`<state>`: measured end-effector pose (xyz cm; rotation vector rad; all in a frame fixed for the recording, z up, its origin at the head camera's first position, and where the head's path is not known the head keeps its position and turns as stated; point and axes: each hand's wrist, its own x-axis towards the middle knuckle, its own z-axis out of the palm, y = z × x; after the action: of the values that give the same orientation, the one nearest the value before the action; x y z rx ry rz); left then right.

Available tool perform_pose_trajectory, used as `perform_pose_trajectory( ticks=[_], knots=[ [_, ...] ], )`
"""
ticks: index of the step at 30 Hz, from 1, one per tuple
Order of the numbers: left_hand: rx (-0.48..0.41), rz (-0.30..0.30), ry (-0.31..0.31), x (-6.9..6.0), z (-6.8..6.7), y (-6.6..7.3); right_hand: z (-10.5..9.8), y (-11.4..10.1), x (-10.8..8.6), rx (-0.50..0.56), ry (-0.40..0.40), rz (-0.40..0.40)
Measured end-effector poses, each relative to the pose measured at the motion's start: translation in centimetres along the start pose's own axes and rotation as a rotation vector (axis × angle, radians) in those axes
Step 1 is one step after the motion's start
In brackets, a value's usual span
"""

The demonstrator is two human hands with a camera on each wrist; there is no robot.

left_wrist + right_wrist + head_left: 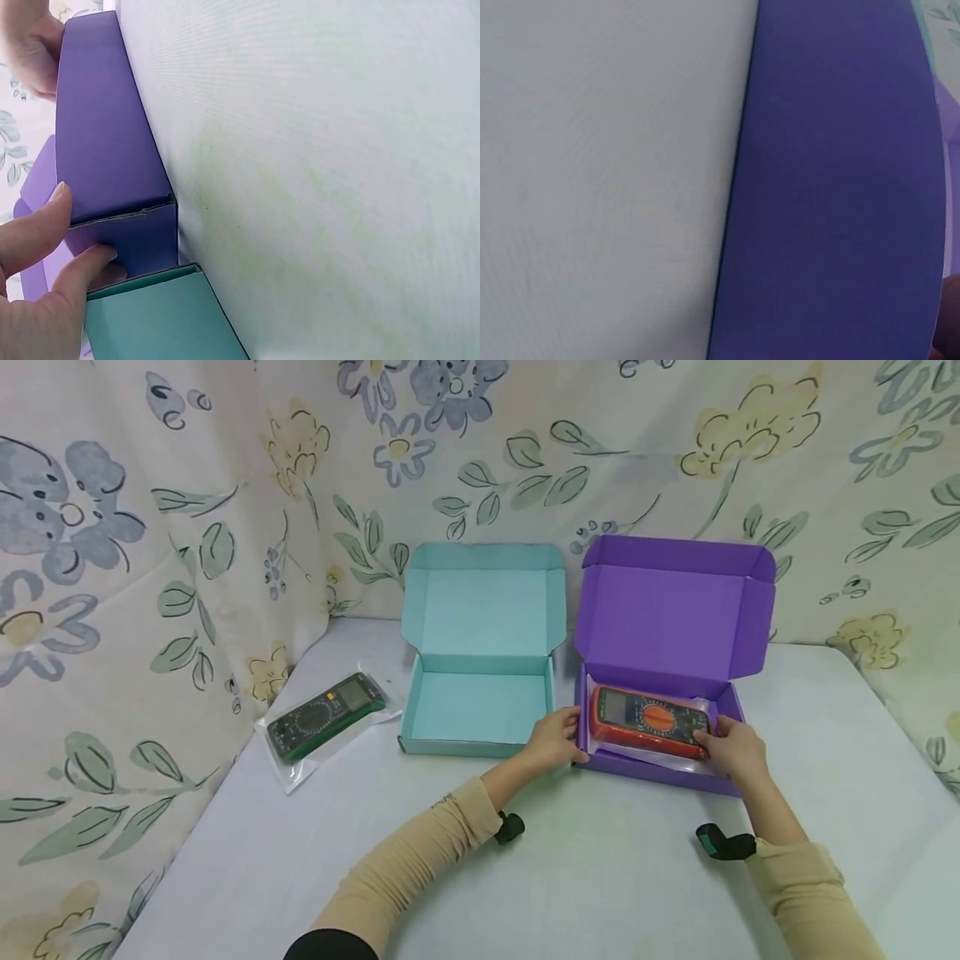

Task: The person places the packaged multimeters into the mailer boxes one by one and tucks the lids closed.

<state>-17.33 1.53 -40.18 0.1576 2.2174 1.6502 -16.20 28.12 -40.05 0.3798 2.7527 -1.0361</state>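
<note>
White tabletop (600, 877), cream fabric (645, 502) with floral print hanging behind, soft light

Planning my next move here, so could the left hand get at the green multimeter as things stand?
Probably not directly: the left hand grips the purple box, the teal box stands between, and clear plastic encloses the green multimeter.

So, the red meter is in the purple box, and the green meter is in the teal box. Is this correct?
Not quite: the green meter lies on the table, left of the teal box, not in it, as the head view shows. The red meter is in the purple box.
</note>
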Motion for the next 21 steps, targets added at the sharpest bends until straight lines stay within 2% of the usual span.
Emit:
perform_pose_trajectory(
  ticks=[6, 10, 15, 18, 21],
  knots=[
    [0.013, -0.001, -0.001, 0.0, 0.1, 0.1, -0.1, 0.0, -0.4, -0.057, 0.06, -0.076],
    [0.041, -0.001, -0.006, 0.1, 0.1, 0.2, -0.3, -0.2, -0.6, 0.019, 0.118, -0.099],
    [0.063, -0.013, -0.018, 0.0, 0.0, 0.6, -1.4, -0.3, -0.5, 0.13, 0.177, -0.078],
    [0.071, -0.042, -0.044, -0.1, -0.2, 0.8, -2.4, -0.2, -0.5, 0.147, 0.166, -0.063],
    [0.039, -0.061, -0.103, 0.0, -0.6, 1.0, -3.2, 0.2, -0.7, 0.158, 0.138, -0.048]
  ],
)
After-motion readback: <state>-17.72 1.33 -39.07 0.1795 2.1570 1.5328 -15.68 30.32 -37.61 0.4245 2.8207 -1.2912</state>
